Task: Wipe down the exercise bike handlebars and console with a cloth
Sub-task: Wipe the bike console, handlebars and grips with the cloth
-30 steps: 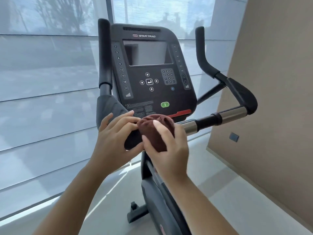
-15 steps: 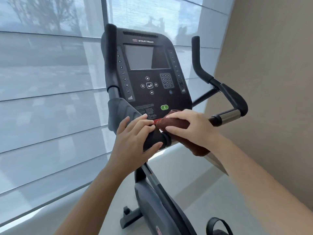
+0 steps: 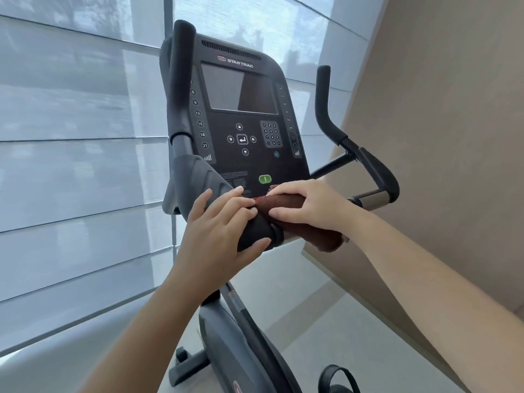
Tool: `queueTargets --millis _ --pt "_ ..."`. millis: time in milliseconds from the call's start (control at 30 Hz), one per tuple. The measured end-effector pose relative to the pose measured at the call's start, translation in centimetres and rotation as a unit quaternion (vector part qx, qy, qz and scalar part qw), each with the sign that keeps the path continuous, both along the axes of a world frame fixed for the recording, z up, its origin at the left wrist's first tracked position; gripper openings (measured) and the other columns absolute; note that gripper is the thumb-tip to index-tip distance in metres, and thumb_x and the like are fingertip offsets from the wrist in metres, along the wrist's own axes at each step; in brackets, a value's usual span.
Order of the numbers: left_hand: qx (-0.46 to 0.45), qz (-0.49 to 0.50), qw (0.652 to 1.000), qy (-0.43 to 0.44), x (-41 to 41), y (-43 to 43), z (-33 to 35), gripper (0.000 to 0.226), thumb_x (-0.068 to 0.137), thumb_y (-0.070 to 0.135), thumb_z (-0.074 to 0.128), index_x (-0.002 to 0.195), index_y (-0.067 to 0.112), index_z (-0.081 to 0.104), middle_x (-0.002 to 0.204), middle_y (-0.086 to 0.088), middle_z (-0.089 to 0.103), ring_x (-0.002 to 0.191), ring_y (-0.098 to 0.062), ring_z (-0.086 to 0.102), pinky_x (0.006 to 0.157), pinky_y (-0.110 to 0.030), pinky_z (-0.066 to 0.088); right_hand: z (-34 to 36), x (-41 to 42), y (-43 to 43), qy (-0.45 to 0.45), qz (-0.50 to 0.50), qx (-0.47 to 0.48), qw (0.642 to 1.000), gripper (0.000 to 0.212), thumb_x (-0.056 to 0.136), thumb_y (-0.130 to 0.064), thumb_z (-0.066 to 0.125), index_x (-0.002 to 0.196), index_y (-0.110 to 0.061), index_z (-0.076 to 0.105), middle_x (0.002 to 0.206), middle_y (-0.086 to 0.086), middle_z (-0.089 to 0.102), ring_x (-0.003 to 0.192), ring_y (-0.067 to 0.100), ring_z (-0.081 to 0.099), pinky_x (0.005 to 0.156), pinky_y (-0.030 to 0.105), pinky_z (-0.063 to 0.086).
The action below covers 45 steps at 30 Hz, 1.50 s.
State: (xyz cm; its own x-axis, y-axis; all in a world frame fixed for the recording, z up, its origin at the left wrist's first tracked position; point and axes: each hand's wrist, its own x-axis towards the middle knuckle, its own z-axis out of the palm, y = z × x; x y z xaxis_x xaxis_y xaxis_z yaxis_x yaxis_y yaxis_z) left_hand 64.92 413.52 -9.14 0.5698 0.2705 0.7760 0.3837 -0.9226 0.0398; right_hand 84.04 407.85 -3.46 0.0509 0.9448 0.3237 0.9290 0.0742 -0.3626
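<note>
A black exercise bike console (image 3: 243, 131) with a grey screen stands in front of me. Its handlebar (image 3: 377, 177) curves around on the right, with an upright left post (image 3: 180, 89). A dark red-brown cloth (image 3: 286, 201) is wrapped over the near horizontal bar just below the console. My right hand (image 3: 309, 204) is closed around the cloth and the bar. My left hand (image 3: 224, 222) grips the black padded handlebar end right beside it, thumb underneath. The bar under the cloth is hidden.
A large window with translucent blinds (image 3: 71, 137) fills the left and back. A beige wall (image 3: 453, 137) stands close on the right. The bike frame (image 3: 241, 336) and a pedal strap (image 3: 337, 375) sit below over a pale floor.
My right hand turned from cupping the bunched cloth to lying over the bar with the cloth spread along it. The view drew closer to the bike and shifted left.
</note>
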Motion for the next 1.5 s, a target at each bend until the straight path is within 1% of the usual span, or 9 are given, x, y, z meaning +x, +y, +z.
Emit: queueTargets --millis 233,367,467,833,1033,1133,1233,1400,1500 --pt "-0.003 0.010 1.000 -0.002 0.1 -0.4 -0.1 0.041 0.079 0.042 0.050 0.089 0.006 0.066 0.104 -0.004 0.068 0.117 -0.025 0.054 0.101 -0.046 0.024 -3.3 4.9 -2.7 0.009 -0.194 0.209 0.959 0.029 0.081 -0.032 0.063 0.109 -0.027 0.064 0.104 0.002 0.063 0.094 0.019 0.055 0.079 0.027 0.042" --pt "0.009 0.023 1.000 0.010 0.4 -0.5 -0.1 0.040 0.079 0.041 0.049 0.089 0.006 0.065 0.104 -0.004 0.068 0.117 -0.024 0.054 0.101 -0.047 0.022 -8.5 -0.1 -1.6 0.074 -0.249 0.457 0.851 0.034 0.079 -0.030 0.061 0.106 -0.010 0.065 0.098 0.016 0.061 0.091 0.028 0.056 0.084 0.019 0.045" --pt "0.008 0.032 0.999 0.012 0.5 -0.5 -0.3 0.039 0.079 0.042 0.050 0.089 0.007 0.064 0.106 -0.002 0.067 0.119 -0.022 0.052 0.101 -0.046 0.022 -11.5 -5.6 0.9 0.173 -0.225 0.582 0.762 0.032 0.076 -0.024 0.064 0.106 -0.011 0.061 0.104 0.018 0.058 0.094 0.030 0.056 0.076 0.044 0.054" --pt "0.007 0.052 0.998 0.022 0.6 -0.6 -0.1 0.040 0.078 0.042 0.047 0.093 0.009 0.063 0.110 -0.001 0.065 0.120 -0.018 0.049 0.103 -0.043 0.020 -11.8 -2.6 3.7 0.331 -0.253 0.680 0.603 0.034 0.077 -0.017 0.061 0.110 -0.013 0.058 0.112 0.012 0.049 0.107 0.024 0.052 0.079 0.051 0.054" --pt "0.008 0.045 0.999 0.017 0.4 -0.6 -0.1 0.039 0.079 0.042 0.049 0.093 0.009 0.065 0.110 -0.001 0.065 0.121 -0.017 0.048 0.101 -0.045 0.024 -13.0 -8.2 3.6 0.242 -0.209 0.667 0.673 0.037 0.074 -0.020 0.067 0.109 -0.014 0.059 0.110 0.016 0.054 0.103 0.029 0.054 0.080 0.046 0.052" --pt "-0.011 0.043 0.999 0.022 0.4 -1.0 0.0 0.040 0.079 0.042 0.048 0.094 0.009 0.065 0.111 -0.001 0.065 0.125 -0.017 0.043 0.102 -0.045 0.022 -12.9 -4.9 2.4 0.156 -0.194 0.644 0.724 0.034 0.075 -0.022 0.067 0.107 -0.014 0.058 0.108 0.019 0.056 0.097 0.032 0.055 0.078 0.046 0.051" --pt "-0.033 0.051 0.998 0.027 0.5 -1.3 0.3 0.040 0.079 0.042 0.047 0.097 0.011 0.065 0.112 -0.001 0.064 0.130 -0.018 0.036 0.107 -0.047 0.016 -11.8 0.9 1.4 0.183 -0.238 0.622 0.723 0.030 0.077 -0.023 0.064 0.105 -0.013 0.060 0.103 0.026 0.058 0.094 0.035 0.055 0.076 0.048 0.052" --pt "0.000 0.040 0.999 0.004 4.2 -3.7 0.2 0.035 0.083 0.039 0.049 0.104 0.015 0.064 0.118 -0.002 0.062 0.133 -0.021 0.033 0.110 -0.050 0.011 -10.0 9.0 0.0 0.146 -0.291 0.569 0.755 0.031 0.077 -0.024 0.065 0.102 -0.005 0.067 0.099 0.025 0.061 0.088 0.038 0.055 0.088 0.008 0.034" --pt "0.000 0.025 1.000 0.001 8.6 -5.4 -0.2 0.031 0.082 0.033 0.054 0.103 0.014 0.066 0.117 -0.003 0.064 0.128 -0.023 0.041 0.107 -0.045 0.018 -9.9 8.4 0.1 0.147 -0.276 0.554 0.772 0.030 0.078 -0.028 0.065 0.102 -0.009 0.067 0.099 0.020 0.061 0.089 0.029 0.054 0.086 0.011 0.037"
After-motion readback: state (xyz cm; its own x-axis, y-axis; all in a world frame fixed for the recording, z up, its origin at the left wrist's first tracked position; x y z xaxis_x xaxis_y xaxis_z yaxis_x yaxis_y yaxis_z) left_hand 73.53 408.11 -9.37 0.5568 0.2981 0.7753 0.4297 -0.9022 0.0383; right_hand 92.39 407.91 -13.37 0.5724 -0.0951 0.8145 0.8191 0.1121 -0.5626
